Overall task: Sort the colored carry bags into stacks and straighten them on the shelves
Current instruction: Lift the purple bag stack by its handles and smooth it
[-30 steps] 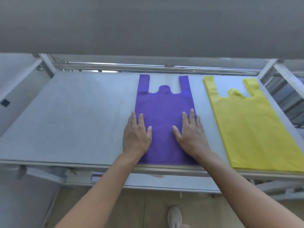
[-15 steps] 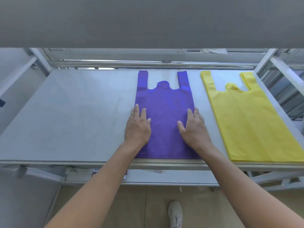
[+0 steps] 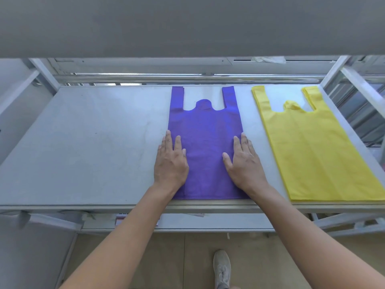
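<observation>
Under the left hand (image 3: 170,163) and right hand (image 3: 244,163), purple bag (image 3: 205,140) edges lie hidden.

A single camera, worn on the person's head, looks forward and steeply down across the near edge of the shelf (image 3: 83,142) from close in, with the floor (image 3: 177,257) and a shoe (image 3: 221,265) showing below.

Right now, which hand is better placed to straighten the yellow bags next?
Probably the right hand: it lies flat on the right edge of the purple bag, next to the yellow bags. The left hand is on the far edge.
</observation>
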Demonstrator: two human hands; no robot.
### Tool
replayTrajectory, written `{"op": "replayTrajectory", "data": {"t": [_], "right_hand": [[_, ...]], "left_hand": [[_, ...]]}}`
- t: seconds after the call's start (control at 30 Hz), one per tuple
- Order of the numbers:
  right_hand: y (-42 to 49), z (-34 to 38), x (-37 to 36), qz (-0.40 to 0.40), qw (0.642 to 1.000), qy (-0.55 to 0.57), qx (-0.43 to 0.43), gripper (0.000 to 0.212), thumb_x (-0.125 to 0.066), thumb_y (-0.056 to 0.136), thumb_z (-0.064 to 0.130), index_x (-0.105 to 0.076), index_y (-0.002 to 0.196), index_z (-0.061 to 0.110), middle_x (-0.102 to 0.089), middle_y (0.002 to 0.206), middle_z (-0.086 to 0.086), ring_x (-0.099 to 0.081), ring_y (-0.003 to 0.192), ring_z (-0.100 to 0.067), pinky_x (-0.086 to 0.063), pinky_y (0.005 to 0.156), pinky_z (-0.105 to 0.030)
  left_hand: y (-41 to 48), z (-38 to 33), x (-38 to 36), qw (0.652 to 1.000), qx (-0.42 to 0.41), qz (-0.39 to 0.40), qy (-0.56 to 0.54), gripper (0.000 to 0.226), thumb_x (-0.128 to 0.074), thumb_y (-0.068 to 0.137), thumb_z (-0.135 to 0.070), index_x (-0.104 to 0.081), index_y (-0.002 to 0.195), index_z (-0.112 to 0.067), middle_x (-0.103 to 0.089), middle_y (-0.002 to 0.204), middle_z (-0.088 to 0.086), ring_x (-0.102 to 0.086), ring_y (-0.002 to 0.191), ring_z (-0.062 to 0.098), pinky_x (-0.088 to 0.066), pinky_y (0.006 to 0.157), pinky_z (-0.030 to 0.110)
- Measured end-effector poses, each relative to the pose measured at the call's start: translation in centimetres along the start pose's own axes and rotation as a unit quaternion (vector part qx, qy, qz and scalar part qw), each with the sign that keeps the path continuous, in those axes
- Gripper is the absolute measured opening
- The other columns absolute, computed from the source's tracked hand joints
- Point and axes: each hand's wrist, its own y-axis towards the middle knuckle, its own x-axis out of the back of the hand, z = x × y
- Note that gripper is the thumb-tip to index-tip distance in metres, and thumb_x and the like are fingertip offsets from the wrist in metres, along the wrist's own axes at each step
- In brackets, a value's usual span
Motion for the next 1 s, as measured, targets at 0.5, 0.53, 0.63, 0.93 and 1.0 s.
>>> {"op": "replayTrajectory", "data": {"t": [0.5,0.53,0.63,0.93,1.0], "right_hand": [[0.5,-0.2,-0.4,0.004,1.0,-0.023,-0.003,0.074,-0.033,0.107,0.051,-0.01,0.165,0.012,0.0,0.173,-0.008,-0.002,0.16,-0.023,-0.013,0.127,-0.04],[0.5,-0.3,-0.5,0.003,1.0,-0.026,-0.003,0.074,-0.033,0.107,0.051,-0.009,0.165,0.012,0.0,0.173,-0.008,-0.002,0.16,-0.022,-0.013,0.127,-0.04],[0.7,-0.3,-0.5,0.005,0.999,-0.032,-0.003,0.074,-0.03,0.107,0.053,-0.008,0.165,0.014,0.002,0.174,-0.006,-0.001,0.16,-0.021,-0.012,0.126,-0.04],[5.8,1.0,1.2,-0.017,1.0,-0.005,0.012,0.07,-0.047,0.101,0.056,-0.025,0.161,0.025,-0.008,0.171,-0.012,-0.015,0.152,-0.036,-0.026,0.117,-0.052],[9.2,1.4,1.5,0.002,0.999,-0.015,0.034,0.069,-0.05,0.099,0.058,-0.03,0.158,0.028,-0.01,0.171,-0.01,-0.015,0.152,-0.037,-0.027,0.115,-0.053]], "left_hand": [[0.3,0.4,-0.5,1.0,0.004,-0.008,0.011,0.055,-0.031,0.111,-0.026,-0.025,0.162,-0.006,-0.01,0.171,0.018,-0.014,0.158,0.03,-0.013,0.129,0.038],[0.3,0.4,-0.5,1.0,0.004,-0.009,0.014,0.054,-0.031,0.111,-0.026,-0.026,0.161,-0.006,-0.011,0.171,0.018,-0.015,0.158,0.03,-0.013,0.129,0.039],[0.4,0.2,-0.3,1.0,0.005,-0.005,0.02,0.053,-0.032,0.111,-0.027,-0.03,0.16,-0.006,-0.016,0.17,0.019,-0.02,0.157,0.031,-0.019,0.127,0.04],[7.6,-1.8,1.0,0.997,-0.056,0.001,0.053,0.048,-0.046,0.107,-0.036,-0.047,0.148,-0.012,-0.039,0.161,0.004,-0.03,0.151,0.028,-0.031,0.114,0.047],[10.8,-2.5,0.7,0.992,-0.101,0.034,0.06,0.052,-0.041,0.108,-0.041,-0.041,0.153,-0.014,-0.036,0.162,-0.002,-0.019,0.156,0.023,-0.022,0.118,0.046]]}}
